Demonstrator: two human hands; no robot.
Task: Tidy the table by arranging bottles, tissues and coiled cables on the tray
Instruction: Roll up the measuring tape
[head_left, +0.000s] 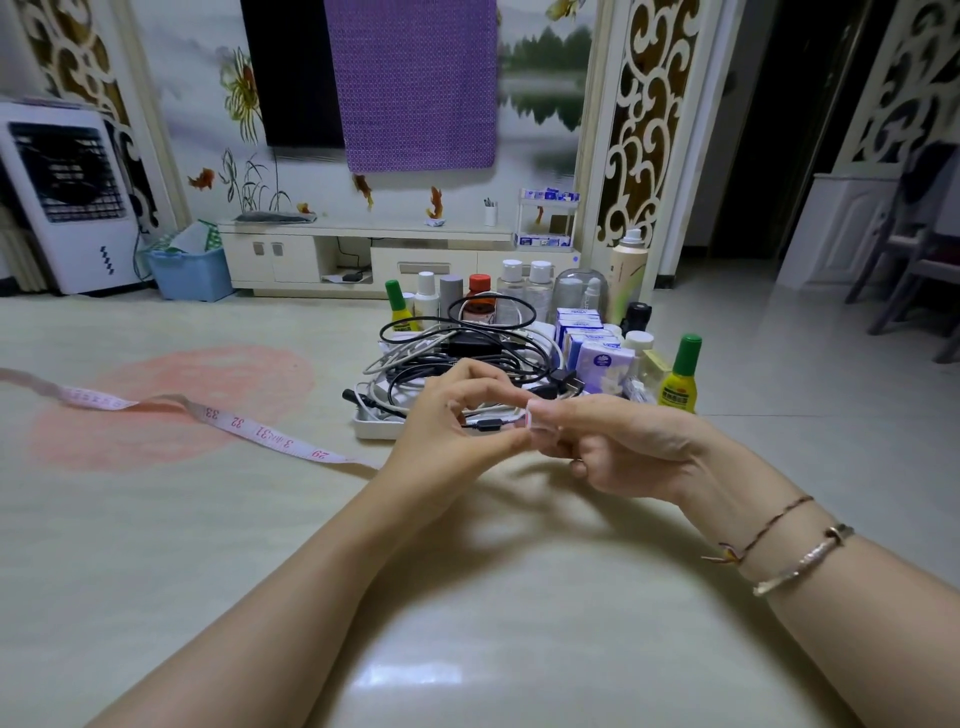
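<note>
Now we are holding both hands together just above the tabletop (467, 597), working a pink tape measure (260, 431). Our left hand (457, 426) is pinching the tape's near end between curled fingers (511, 441), and our right hand (618, 447) is gripping a small roll of the same tape at its fingertips (545, 410), touching the left ones. Away from the left fingers, the loose tape is trailing flat across the tabletop to the far left. Just beyond our fingers, the white tray (374, 427) is carrying a heap of coiled cables (467, 348), with tissue packs (597, 358) beside them and bottles (511, 286) standing behind. A yellow bottle with a green cap (678, 382) is standing just past the right fingers.
</note>
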